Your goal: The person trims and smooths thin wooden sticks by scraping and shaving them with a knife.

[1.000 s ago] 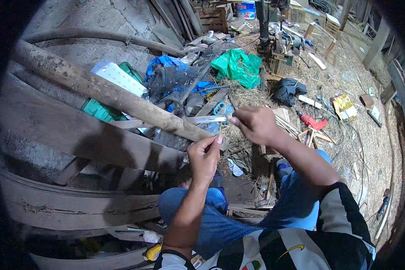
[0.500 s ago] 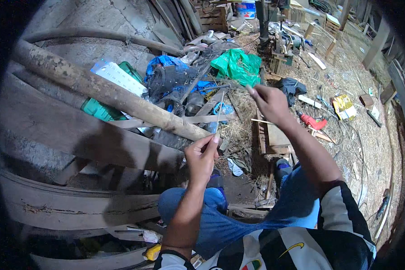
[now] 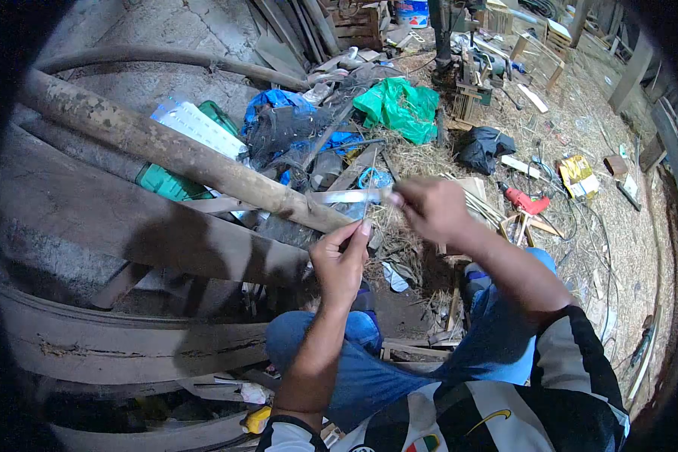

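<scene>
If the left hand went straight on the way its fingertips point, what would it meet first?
Likely the bright, blade-like strip at the right hand, which crosses the view just ahead of the left hand; depth is unclear, so it might miss.

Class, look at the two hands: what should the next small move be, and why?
Probably draw the right hand away from the left hand, sliding the bright blade along the thin stick: the blade appears across the stick, just above the left hand's pinch, so an outward stroke seems safest.
</scene>
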The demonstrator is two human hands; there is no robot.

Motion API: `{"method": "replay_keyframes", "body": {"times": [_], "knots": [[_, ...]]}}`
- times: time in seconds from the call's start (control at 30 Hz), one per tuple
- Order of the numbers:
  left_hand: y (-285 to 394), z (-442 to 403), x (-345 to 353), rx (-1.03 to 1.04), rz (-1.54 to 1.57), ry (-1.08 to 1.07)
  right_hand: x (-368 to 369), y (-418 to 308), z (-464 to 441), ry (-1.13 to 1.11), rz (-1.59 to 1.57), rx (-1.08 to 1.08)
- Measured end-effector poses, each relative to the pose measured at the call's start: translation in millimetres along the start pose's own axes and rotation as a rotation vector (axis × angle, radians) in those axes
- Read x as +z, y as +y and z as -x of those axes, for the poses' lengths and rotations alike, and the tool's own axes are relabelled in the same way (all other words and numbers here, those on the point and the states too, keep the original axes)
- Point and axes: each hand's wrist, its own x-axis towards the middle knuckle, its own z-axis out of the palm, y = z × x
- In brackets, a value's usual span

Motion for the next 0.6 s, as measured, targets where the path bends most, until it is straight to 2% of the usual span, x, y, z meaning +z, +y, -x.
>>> {"method": "replay_keyframes", "body": {"times": [0.07, 0.17, 0.23, 0.3, 0.37, 0.47, 0.57, 0.6], "knots": [[-8.1, -2.9, 0.5, 0.027, -0.001, 0.001, -3.3, 2.7, -3.5, -0.063, 0.064, 0.088], [-9.4, -3.1, 1.1, 0.077, -0.031, -0.014, 2.1, -9.8, 4.7, -0.041, 0.003, -0.018], [-11.0, 0.8, -2.4, 0.083, -0.068, -0.034, 2.1, 12.1, -2.2, 0.025, 0.036, 0.017], [-11.2, -0.3, -3.2, 0.094, -0.081, -0.039, -6.7, 31.5, -17.8, -0.022, 0.072, 0.238], [-11.8, -1.4, -1.8, 0.101, -0.055, -0.042, -5.2, 31.6, -17.3, 0.05, 0.073, 0.193], [-10.3, -3.4, -1.7, 0.068, -0.025, -0.053, -1.4, 1.3, -4.9, -0.005, -0.073, 0.027], [-4.2, -0.8, 1.1, -0.024, 0.012, -0.061, -1.8, 3.4, -7.5, -0.088, -0.04, 0.083], [-1.8, -1.9, 3.2, -0.073, 0.046, -0.055, 2.2, 2.4, -6.9, -0.027, -0.018, 0.051]]}}
